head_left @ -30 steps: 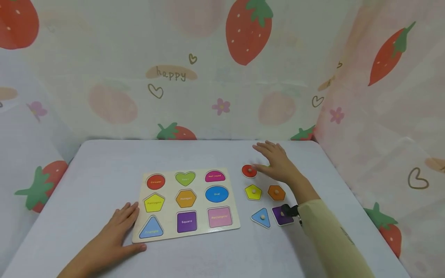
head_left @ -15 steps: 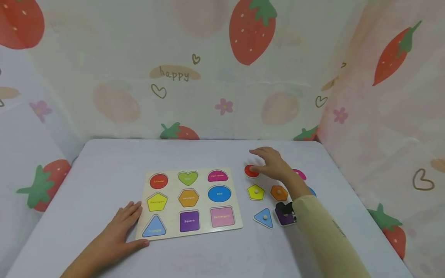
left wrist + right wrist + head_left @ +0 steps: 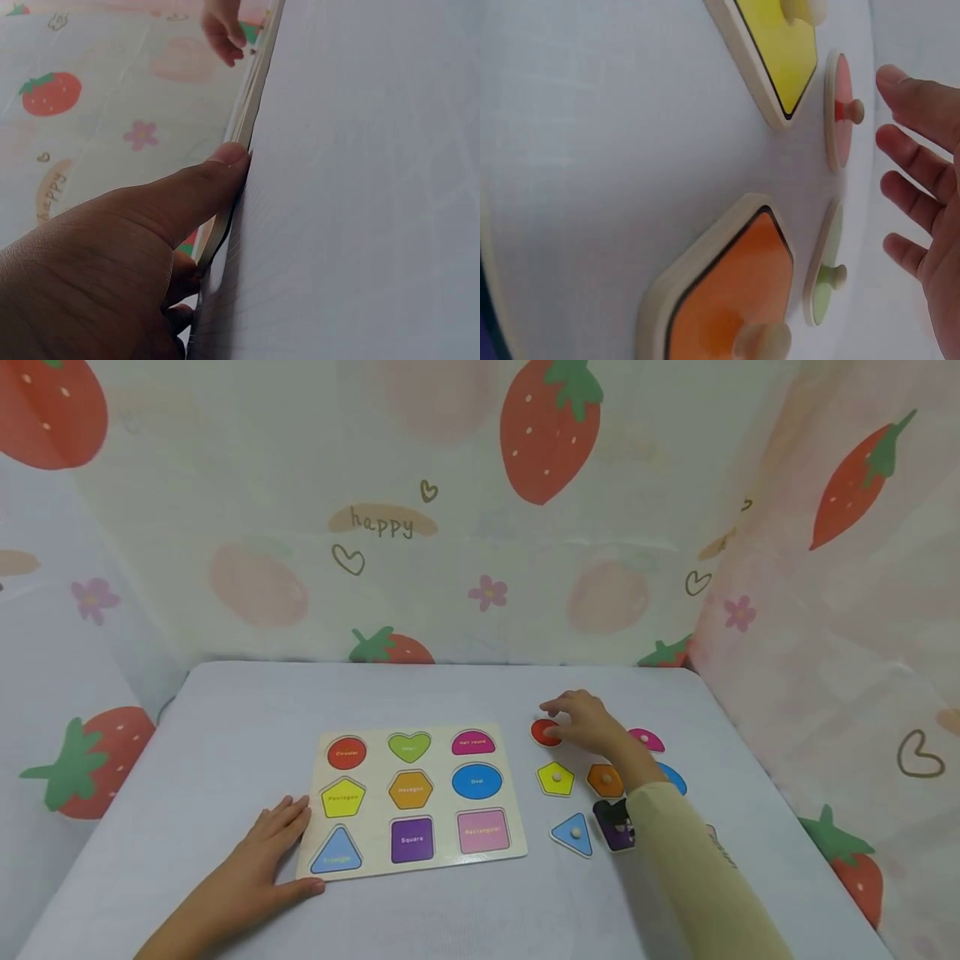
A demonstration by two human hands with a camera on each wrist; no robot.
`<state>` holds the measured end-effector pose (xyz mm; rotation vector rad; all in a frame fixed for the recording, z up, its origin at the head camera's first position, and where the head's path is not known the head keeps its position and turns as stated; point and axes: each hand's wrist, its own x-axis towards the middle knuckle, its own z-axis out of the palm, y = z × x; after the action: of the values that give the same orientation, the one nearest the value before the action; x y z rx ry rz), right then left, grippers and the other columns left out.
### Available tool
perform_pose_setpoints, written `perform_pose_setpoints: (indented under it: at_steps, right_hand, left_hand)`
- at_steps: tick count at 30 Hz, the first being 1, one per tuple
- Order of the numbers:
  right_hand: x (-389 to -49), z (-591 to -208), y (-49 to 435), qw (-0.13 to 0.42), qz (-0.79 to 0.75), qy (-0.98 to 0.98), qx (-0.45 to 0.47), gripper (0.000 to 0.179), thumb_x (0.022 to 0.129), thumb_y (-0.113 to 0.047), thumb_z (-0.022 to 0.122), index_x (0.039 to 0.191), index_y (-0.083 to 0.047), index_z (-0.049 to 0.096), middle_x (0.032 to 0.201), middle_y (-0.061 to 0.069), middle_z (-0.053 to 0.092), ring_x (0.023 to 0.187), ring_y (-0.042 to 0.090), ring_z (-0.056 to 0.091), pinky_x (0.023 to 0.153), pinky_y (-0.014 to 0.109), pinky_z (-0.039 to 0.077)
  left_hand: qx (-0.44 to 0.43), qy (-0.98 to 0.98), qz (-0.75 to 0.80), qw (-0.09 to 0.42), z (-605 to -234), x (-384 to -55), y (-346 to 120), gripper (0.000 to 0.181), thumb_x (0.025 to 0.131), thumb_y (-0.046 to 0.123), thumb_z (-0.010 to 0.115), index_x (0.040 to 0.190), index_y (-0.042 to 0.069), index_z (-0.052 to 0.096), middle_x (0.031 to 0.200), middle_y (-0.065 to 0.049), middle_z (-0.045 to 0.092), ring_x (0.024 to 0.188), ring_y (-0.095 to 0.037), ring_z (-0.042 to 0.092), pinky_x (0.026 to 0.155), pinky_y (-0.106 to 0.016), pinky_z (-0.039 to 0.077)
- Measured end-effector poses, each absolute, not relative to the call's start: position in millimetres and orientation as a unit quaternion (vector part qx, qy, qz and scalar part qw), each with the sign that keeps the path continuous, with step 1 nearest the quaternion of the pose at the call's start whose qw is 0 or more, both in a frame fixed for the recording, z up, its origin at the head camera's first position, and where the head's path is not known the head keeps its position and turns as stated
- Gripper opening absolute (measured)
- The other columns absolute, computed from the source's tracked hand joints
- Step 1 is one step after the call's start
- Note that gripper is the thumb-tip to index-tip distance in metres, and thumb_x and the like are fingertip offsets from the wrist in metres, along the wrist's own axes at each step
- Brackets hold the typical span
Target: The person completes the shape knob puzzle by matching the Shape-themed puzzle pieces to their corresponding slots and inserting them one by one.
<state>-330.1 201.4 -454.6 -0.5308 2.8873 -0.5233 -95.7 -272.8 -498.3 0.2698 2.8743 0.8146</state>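
Observation:
My left hand (image 3: 251, 872) rests at the near left corner of a wooden shape puzzle board (image 3: 375, 871). Its thumb touches the board's near edge, also seen in the left wrist view, and the fingers lie along the left side. My right hand (image 3: 592, 727) hovers over the red circle piece (image 3: 543, 732), fingers spread and slightly bent. In the right wrist view the thumb and fingertips (image 3: 892, 75) are apart from the wooden knob of that piece. A green piece (image 3: 826, 292) lies beside it, hidden by the hand in the head view.
Other knobbed pieces lie right of the board: a yellow pentagon (image 3: 556, 779), an orange hexagon (image 3: 600, 779), a blue triangle (image 3: 573, 837), a purple square (image 3: 618, 835), a magenta half round (image 3: 647, 740) and a blue oval (image 3: 677, 778). A strawberry-print cloth (image 3: 465, 543) stands behind the table.
My right hand has come down and nearer over the red circle, its fingers drawing closer together. The half round and oval are uncovered. The left hand stays on the board; the view shifts slightly.

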Motion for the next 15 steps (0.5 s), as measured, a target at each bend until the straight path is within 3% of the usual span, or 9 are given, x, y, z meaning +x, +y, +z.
perform_pose_setpoints:
  at_steps: [9, 15]
  right_hand:
    - [-332.8, -461.8, 196.6, 0.108, -0.191, 0.964, -0.152, 0.030, 0.097, -0.025, 0.073, 0.126, -0.019, 0.073, 0.119, 0.003, 0.067, 0.115, 0.025, 0.052, 0.100, 0.045, 0.052]
    - [-335.3, -465.5, 196.9, 0.110, -0.189, 0.964, -0.149, 0.026, 0.097, -0.025, 0.073, 0.122, -0.017, 0.075, 0.114, 0.003, 0.068, 0.112, 0.025, 0.053, 0.100, 0.046, 0.050]
  left_hand:
    - [0.086, 0.959, 0.261, 0.074, -499.4, -94.0, -273.7, 0.115, 0.073, 0.073, 0.076, 0.156, 0.003, 0.040, 0.166, -0.020, 0.027, 0.153, -0.045, 0.019, 0.117, -0.071, 0.023]
    - [0.091, 0.956, 0.271, 0.068, -499.9, -94.3, -274.2, 0.114, 0.074, 0.073, 0.076, 0.157, 0.005, 0.039, 0.167, -0.018, 0.027, 0.155, -0.044, 0.017, 0.119, -0.070, 0.021]
